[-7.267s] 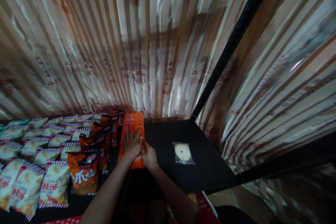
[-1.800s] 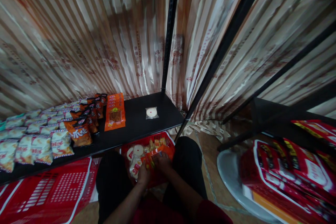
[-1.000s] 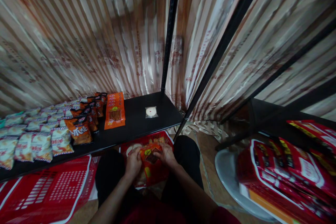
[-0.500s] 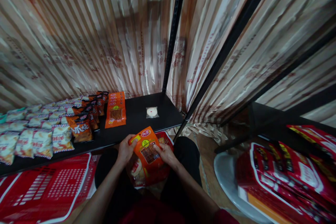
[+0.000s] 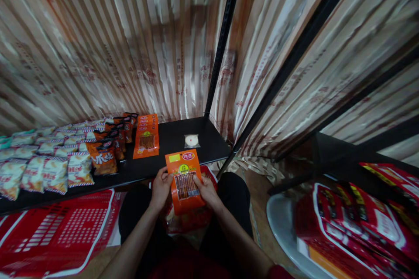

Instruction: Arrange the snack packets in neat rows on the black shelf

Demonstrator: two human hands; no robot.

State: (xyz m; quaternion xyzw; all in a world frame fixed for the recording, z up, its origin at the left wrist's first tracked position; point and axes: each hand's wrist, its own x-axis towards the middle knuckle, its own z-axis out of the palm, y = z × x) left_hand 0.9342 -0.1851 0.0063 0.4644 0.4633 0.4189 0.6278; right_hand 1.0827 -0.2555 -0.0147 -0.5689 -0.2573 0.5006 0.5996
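Note:
An orange snack packet is held upright between both hands, its printed front with a window of brown sticks facing me. My left hand grips its left edge, and my right hand pinches the right side with the thumb on the front. Below the packet, between my knees, a red basket holds more packets, partly hidden. On the black shelf ahead lie overlapping orange packets, and to their right a small clear packet with a round white item.
Rows of white snack bags and dark orange bags fill the shelf's left. Under it is a red basket. At right, a red basket of red packets sits on a grey stool. Black posts frame the shelf.
The orange packet has been turned more upright and squarer to me, and both hands still hold it. The view has shifted slightly.

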